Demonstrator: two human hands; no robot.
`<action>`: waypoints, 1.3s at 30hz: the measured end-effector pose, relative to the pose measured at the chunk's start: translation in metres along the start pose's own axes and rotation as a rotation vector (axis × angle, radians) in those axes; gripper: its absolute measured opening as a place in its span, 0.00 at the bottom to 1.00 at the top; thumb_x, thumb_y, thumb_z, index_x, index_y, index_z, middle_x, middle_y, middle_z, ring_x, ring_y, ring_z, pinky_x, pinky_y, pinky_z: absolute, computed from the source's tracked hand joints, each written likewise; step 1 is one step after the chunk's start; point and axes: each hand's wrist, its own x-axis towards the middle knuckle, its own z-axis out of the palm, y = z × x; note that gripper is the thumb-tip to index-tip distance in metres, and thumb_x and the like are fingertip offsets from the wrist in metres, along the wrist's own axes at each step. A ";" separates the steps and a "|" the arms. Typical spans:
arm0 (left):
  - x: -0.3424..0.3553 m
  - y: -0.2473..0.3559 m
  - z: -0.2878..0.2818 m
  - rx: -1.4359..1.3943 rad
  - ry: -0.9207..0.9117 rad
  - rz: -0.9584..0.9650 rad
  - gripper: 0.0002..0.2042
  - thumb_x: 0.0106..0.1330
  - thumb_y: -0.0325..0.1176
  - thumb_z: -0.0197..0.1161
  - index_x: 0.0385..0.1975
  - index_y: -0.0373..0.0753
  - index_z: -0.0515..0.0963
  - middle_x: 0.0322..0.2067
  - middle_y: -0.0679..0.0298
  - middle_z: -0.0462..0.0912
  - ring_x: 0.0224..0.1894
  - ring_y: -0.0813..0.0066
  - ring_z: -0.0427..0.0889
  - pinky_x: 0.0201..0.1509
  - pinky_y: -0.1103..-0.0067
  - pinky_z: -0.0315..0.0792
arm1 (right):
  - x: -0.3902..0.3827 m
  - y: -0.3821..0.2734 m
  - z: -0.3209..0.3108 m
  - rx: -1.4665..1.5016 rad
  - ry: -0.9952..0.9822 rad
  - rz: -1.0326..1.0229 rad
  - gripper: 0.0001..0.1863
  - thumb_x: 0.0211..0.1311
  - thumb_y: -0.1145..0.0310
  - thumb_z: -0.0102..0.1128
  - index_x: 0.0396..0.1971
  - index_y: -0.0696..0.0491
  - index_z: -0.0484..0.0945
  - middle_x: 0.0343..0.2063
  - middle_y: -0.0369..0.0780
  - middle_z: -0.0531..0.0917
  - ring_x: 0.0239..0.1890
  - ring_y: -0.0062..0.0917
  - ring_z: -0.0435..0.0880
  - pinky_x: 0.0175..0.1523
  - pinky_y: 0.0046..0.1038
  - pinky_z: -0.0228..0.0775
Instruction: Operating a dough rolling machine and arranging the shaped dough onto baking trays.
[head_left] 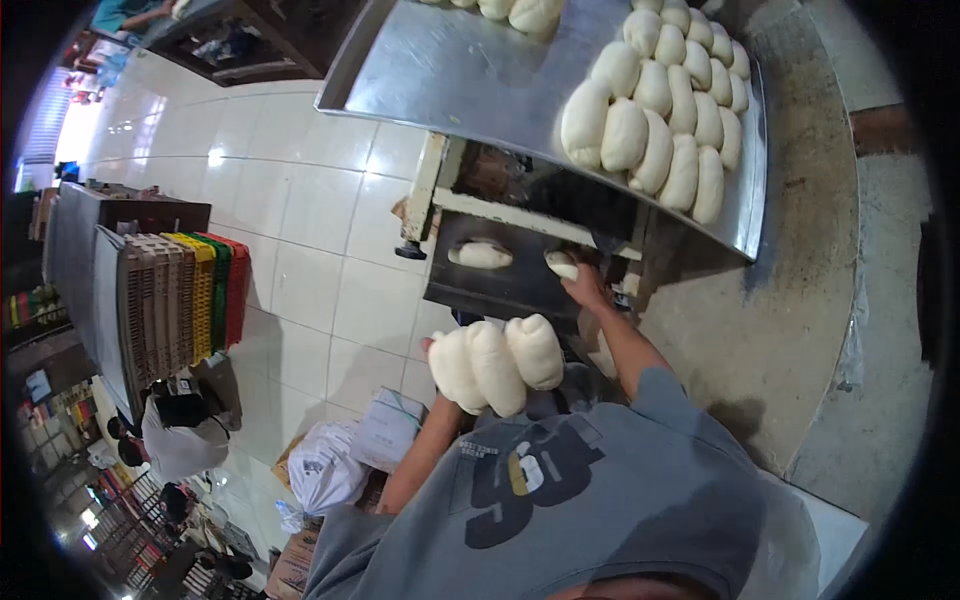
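My left hand (427, 345) is mostly hidden under several plump white dough rolls (487, 365), which lie side by side across it and the wrist; only a bit of finger shows at their left. Farther forward, my right hand (584, 286) has its fingers closed around a single dough roll (563, 266) at the dark outlet plate (500, 284) of a cream-framed machine (530, 222). Another dough roll (482, 255) rests on that plate, to the left of my right hand and apart from it.
Above the machine, a metal tray (450, 75) carries rows of dough rolls (655, 115) on its right side. Stacked coloured crates (205, 295) stand at left on the tiled floor (310, 225). A white sack (325, 465) and a box (388, 428) lie by my left arm. Another person (182, 435) is beyond.
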 end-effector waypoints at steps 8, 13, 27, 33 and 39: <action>0.067 0.013 0.026 -0.981 -0.367 -0.052 0.21 0.59 0.57 0.46 0.34 0.46 0.77 0.36 0.61 0.81 0.42 0.59 0.79 0.51 0.65 0.71 | -0.133 -0.076 -0.035 2.025 -0.498 0.330 0.34 0.55 0.57 0.65 0.59 0.51 0.62 0.52 0.39 0.72 0.53 0.28 0.72 0.59 0.32 0.63; 0.064 0.130 0.012 -0.894 -0.280 -0.213 0.20 0.62 0.48 0.48 0.43 0.38 0.75 0.39 0.54 0.80 0.44 0.58 0.79 0.51 0.64 0.73 | -0.137 -0.131 -0.077 1.467 -0.131 -0.074 0.36 0.48 0.67 0.71 0.58 0.52 0.63 0.51 0.37 0.72 0.54 0.26 0.71 0.60 0.32 0.62; 0.161 0.475 0.019 0.328 0.696 1.211 0.24 0.68 0.46 0.52 0.53 0.33 0.59 0.38 0.57 0.68 0.36 0.72 0.68 0.44 0.76 0.63 | 0.045 -0.266 -0.203 0.943 0.698 -0.381 0.29 0.59 0.55 0.60 0.54 0.54 0.61 0.44 0.43 0.71 0.43 0.27 0.71 0.49 0.31 0.65; 0.078 0.193 -0.003 0.345 0.335 0.386 0.11 0.67 0.36 0.52 0.31 0.33 0.74 0.25 0.65 0.75 0.29 0.80 0.71 0.37 0.81 0.66 | -0.013 -0.161 -0.027 0.534 -0.122 -0.332 0.16 0.58 0.59 0.61 0.37 0.57 0.75 0.27 0.37 0.77 0.31 0.25 0.77 0.41 0.27 0.70; -0.047 -0.008 -0.025 0.402 0.259 -0.313 0.13 0.63 0.39 0.59 0.35 0.34 0.77 0.28 0.61 0.81 0.32 0.76 0.79 0.40 0.78 0.72 | 0.040 -0.132 0.032 -0.205 -0.101 -0.359 0.40 0.54 0.52 0.60 0.61 0.58 0.57 0.50 0.52 0.70 0.52 0.46 0.69 0.56 0.39 0.61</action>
